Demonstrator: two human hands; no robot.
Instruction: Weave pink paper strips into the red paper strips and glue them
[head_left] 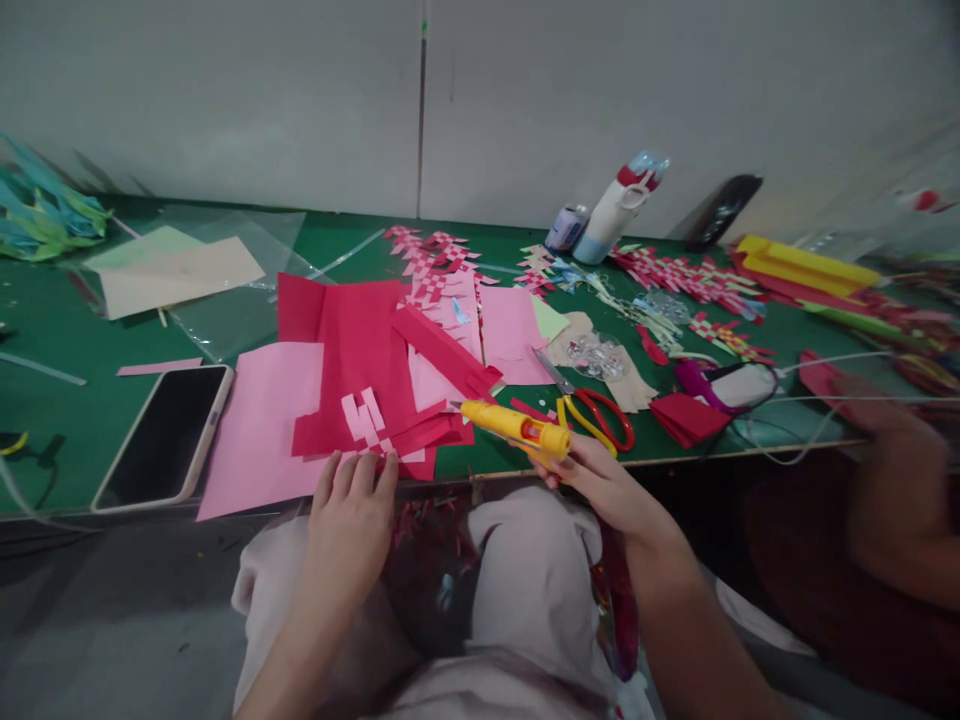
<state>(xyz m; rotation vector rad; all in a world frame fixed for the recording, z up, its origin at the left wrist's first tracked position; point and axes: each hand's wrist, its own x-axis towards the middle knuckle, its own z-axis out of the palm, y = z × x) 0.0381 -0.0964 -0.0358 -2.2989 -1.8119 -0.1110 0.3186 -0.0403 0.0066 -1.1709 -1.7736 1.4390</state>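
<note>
My right hand (592, 480) is closed around a yellow glue gun (517, 428), whose tip points left over the red paper strips (442, 350). My left hand (352, 510) lies flat at the table's front edge, its fingertips touching a small woven piece of pink and red strips (365, 420). Beneath that piece are red paper sheets (360, 320) and a pink sheet (262, 430). Scissors with red and yellow handles (600, 415) rest right of the glue gun.
A phone (165, 435) lies at the left front. Behind stand a can (566, 228) and a white bottle (615, 215). Woven paper chains (690, 280) lie at the back right. Another person's hand (892, 420) is at the right, near a white charger (742, 385).
</note>
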